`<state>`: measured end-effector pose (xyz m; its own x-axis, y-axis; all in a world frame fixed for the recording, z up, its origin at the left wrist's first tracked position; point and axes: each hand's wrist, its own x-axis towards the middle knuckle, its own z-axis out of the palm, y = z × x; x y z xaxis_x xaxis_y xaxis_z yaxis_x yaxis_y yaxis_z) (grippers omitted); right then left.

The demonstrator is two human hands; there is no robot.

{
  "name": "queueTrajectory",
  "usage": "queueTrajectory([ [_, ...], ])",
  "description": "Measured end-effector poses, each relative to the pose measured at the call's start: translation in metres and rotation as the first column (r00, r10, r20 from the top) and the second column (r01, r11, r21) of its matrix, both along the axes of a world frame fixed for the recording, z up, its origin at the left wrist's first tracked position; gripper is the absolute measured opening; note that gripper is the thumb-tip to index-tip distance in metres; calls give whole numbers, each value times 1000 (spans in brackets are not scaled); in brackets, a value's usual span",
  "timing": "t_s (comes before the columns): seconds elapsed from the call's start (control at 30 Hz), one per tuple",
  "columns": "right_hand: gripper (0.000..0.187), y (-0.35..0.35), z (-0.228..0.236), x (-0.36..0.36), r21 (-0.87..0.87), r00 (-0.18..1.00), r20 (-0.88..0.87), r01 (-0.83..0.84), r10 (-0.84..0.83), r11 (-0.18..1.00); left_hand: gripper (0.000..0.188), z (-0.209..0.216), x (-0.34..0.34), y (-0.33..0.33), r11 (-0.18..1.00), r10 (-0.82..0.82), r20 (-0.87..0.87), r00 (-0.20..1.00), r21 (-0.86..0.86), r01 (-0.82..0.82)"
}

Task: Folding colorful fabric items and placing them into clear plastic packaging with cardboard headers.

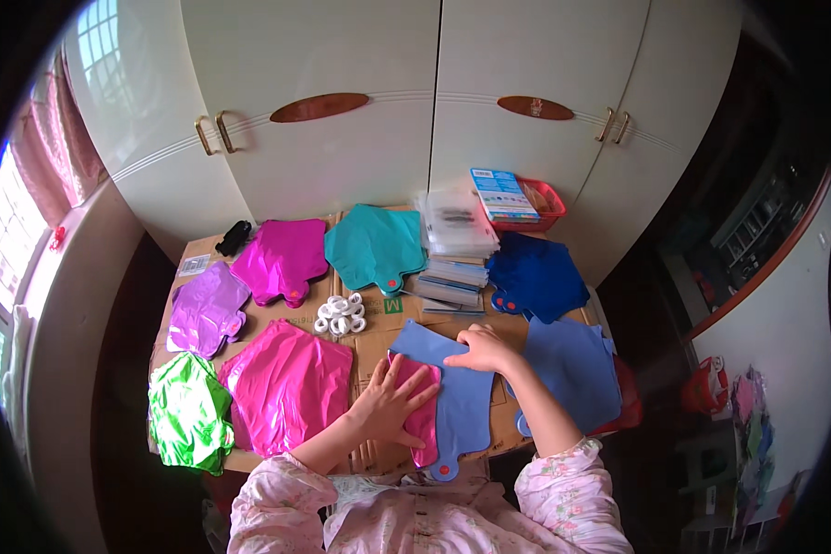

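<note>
A narrow folded pink foil balloon [426,427] lies partly over a folded blue foil balloon [464,415] at the table's front middle. My left hand [388,406] rests flat on the pink one, fingers spread. My right hand [483,351] touches the upper part of the blue balloon, its thumb and forefinger apart and the other fingers bent and partly hidden. The blue balloon's tab, marked with a red dot, points toward me. Left of my left hand lies a large pink foil balloon [291,388]. On the right is a stack of blue balloons [572,369].
Around the cardboard-covered table lie green [189,411], lilac [208,309], magenta [282,258], teal [376,245] and dark blue [540,277] balloons. White ribbon rolls [340,316], clear plastic sleeves [457,226] and a red basket [549,205] sit among them. A white cabinet [342,175] stands behind.
</note>
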<state>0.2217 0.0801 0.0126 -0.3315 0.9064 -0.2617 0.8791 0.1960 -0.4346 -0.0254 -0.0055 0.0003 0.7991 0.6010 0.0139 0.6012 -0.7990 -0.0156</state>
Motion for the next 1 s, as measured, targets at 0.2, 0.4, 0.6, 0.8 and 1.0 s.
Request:
queueTrajectory([
  [0.2,57,-22,14,7,-125,952,-265,122,-151,985,106,3,2,-1,1000,-4,-32,999,13,4],
  [0.4,50,-61,-8,9,82,867,-366,393,-340,916,111,-6,1,3,998,62,-16,998,15,-62],
  [0.6,42,-82,-19,-10,277,920,-97,392,-380,877,111,-3,1,1,997,81,-28,996,14,-81],
  [0.8,28,-113,-23,-24,355,963,-153,265,-224,896,112,-5,2,0,995,95,-33,995,19,-94],
  [1.0,71,-150,-29,-66,457,964,-266,109,18,883,104,-10,-1,0,994,113,-35,993,1,-113],
])
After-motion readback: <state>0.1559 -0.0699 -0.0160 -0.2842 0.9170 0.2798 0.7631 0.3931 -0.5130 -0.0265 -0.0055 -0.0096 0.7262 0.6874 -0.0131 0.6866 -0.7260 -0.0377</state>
